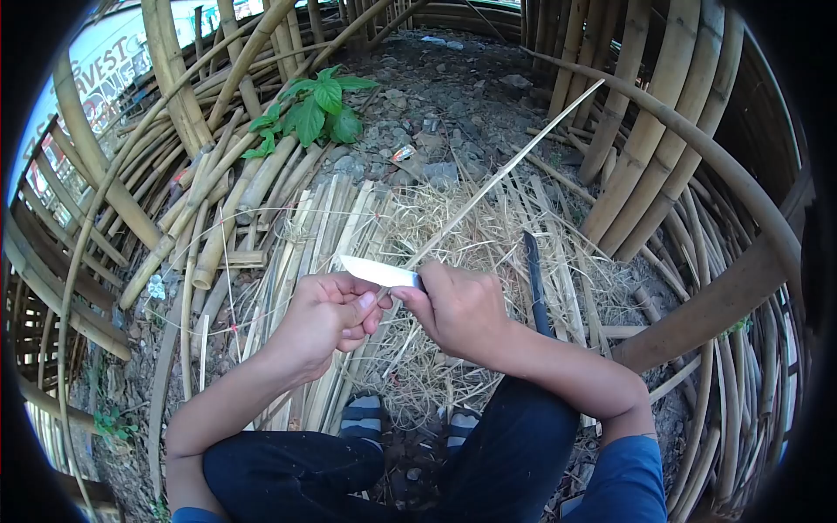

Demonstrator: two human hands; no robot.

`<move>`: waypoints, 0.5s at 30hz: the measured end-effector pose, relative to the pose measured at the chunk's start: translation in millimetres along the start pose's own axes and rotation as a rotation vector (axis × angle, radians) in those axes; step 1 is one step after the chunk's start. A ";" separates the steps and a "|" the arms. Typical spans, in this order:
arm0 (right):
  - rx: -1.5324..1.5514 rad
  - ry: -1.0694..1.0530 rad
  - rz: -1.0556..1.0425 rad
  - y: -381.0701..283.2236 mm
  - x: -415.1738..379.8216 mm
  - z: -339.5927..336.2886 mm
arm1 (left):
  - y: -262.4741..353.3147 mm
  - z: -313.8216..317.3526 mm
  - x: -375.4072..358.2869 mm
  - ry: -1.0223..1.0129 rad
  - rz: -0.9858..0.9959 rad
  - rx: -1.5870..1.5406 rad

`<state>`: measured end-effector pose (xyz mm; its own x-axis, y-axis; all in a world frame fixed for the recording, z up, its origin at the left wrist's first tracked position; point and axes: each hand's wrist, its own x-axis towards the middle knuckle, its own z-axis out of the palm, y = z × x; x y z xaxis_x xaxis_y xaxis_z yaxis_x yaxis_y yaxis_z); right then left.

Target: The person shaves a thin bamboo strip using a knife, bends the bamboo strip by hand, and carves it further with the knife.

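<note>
My right hand (458,305) is closed round the dark handle of a knife (377,271), whose pale blade points left over the fingers of my other hand. A long thin bamboo strip (501,178) slants from the upper right down to the blade. Its lower end runs between both hands, and my left hand (331,315) pinches it just under the blade. The right thumb lies close to the strip by the knife. Below the hands, pale shavings (427,218) cover the ground. Right of them lies a dark, long-bladed tool (534,283), partly hidden by the right forearm.
Split bamboo slats (305,231) lie in rows under the shavings. Bamboo poles (645,113) stand at right, and more (174,78) form a fence at left. A leafy plant (318,109) grows near stony ground (410,105). A thin string (296,209) crosses the left slats.
</note>
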<state>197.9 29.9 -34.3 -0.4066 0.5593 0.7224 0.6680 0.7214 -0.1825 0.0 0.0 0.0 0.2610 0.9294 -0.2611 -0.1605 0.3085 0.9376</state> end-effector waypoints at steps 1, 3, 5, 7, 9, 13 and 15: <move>0.036 0.000 -0.066 -5.1 -1.7 1.8 | 0.2 0.2 0.6 -0.017 -0.002 -0.034; 0.073 -0.015 -0.134 -8.4 -2.9 -1.1 | -1.7 0.8 -0.7 -0.031 -0.008 -0.083; 0.050 -0.029 -0.158 -8.9 -0.7 0.4 | -2.0 -4.9 1.0 -0.049 -0.011 -0.020; 0.009 -0.003 -0.183 -8.3 1.9 1.3 | -7.3 -4.9 2.8 -0.026 0.011 -0.004; -0.041 0.016 -0.204 -6.1 2.4 0.8 | -8.1 -3.8 3.2 -0.010 0.032 0.007; -0.116 0.073 -0.245 -1.1 3.0 0.9 | -3.7 -2.6 0.9 -0.032 0.013 0.022; -0.135 0.093 -0.236 0.2 3.5 -0.5 | -2.2 -3.3 -0.7 -0.031 0.024 0.025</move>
<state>196.9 31.9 -31.5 -0.5059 0.3377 0.7937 0.6409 0.7630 0.0839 -3.0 -0.7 -2.6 0.2870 0.9296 -0.2311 -0.1436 0.2803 0.9491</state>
